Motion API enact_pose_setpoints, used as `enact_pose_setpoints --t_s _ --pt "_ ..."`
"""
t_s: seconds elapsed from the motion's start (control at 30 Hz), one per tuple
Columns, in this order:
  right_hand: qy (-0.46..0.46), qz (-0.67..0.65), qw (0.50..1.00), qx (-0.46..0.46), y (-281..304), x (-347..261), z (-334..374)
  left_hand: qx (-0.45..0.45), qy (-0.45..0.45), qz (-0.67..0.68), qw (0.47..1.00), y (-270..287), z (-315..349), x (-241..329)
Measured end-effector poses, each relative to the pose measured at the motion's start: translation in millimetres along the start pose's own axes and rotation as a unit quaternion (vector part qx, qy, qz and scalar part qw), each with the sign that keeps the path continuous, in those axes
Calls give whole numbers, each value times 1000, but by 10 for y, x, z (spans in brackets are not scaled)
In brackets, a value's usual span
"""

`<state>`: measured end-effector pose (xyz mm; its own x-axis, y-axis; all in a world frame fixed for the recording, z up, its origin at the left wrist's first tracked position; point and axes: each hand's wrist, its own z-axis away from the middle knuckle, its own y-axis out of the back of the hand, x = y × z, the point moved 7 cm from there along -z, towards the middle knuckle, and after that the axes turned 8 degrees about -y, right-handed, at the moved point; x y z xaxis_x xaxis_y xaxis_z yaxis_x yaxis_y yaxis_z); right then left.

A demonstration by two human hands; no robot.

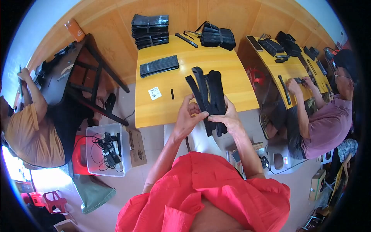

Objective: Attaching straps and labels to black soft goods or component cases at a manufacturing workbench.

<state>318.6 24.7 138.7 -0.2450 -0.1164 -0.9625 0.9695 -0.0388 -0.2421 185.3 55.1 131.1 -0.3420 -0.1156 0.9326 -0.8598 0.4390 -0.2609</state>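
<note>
Several long black fabric straps with rounded ends are held up in front of me over the table's near edge. My left hand is closed at their lower left side, its thumb pressed on the straps and the other fingers partly curled. On the lower right side, my right hand grips them with the thumb in front and the fingers hidden behind. The straps fan apart at the top and sit together near my thumbs. Left of them on the table lie a short black strip and a white printed label.
The yellow wooden table bears a flat black bundle, a tall banded stack, another banded bundle and a black strap. People work at both sides. A clear bin with cables stands on the floor at left.
</note>
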Motion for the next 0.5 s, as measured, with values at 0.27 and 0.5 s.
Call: enact_pose_setpoints --t_s 0.27,0.5 --pt "15 72 996 -56 -71 76 72 57 -42 -47 996 156 -145 279" --pt "74 31 996 35 -67 -247 26 15 -75 -237 968 -208 43 362"
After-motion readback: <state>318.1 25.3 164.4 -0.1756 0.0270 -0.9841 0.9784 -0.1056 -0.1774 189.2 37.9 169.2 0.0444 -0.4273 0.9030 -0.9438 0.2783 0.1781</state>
